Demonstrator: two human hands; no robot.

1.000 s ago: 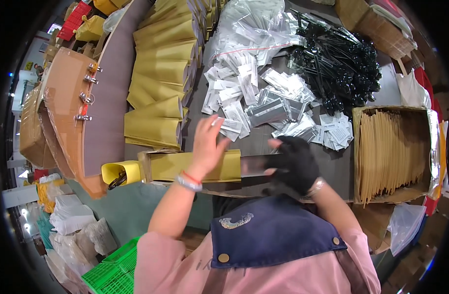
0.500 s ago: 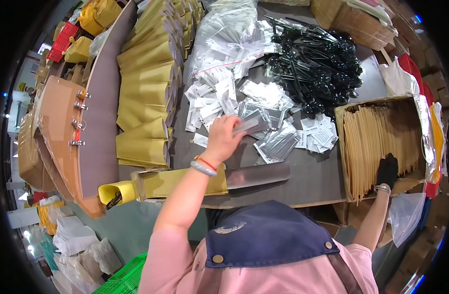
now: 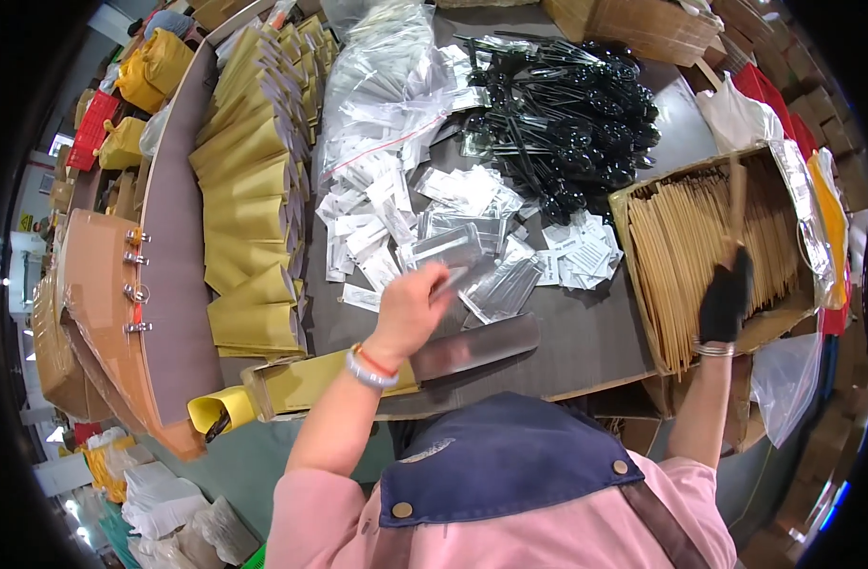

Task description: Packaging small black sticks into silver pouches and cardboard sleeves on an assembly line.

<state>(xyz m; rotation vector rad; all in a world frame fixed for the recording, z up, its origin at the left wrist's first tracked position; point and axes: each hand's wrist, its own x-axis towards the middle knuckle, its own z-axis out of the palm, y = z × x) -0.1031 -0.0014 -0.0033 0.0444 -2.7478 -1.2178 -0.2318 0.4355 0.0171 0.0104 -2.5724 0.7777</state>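
Note:
My left hand (image 3: 407, 318), bare with a bracelet at the wrist, pinches a clear flat plastic packet (image 3: 451, 247) over the middle of the table. White printed packets (image 3: 472, 190) and more clear packets (image 3: 503, 277) lie around it. On the right, my black-gloved right hand (image 3: 725, 299) is closed on a thin brown strip (image 3: 737, 201) that stands up above an open cardboard box (image 3: 780, 324). Similar brown pieces (image 3: 676, 270) are packed on edge in that box. Motion smears the strip and both hands a little.
Black long-handled utensils (image 3: 571, 133) are heaped at the back, beside a clear plastic bag (image 3: 382, 90). Yellow-brown envelopes (image 3: 244, 213) line the left. Near the front edge, a shiny metal plate (image 3: 486, 346) sticks out of a yellow sleeve (image 3: 325, 381).
My right hand has risen from among the brown pieces, and a brown strip now shows in it. My left hand still holds the packet, slightly nearer me. The whole view has shifted.

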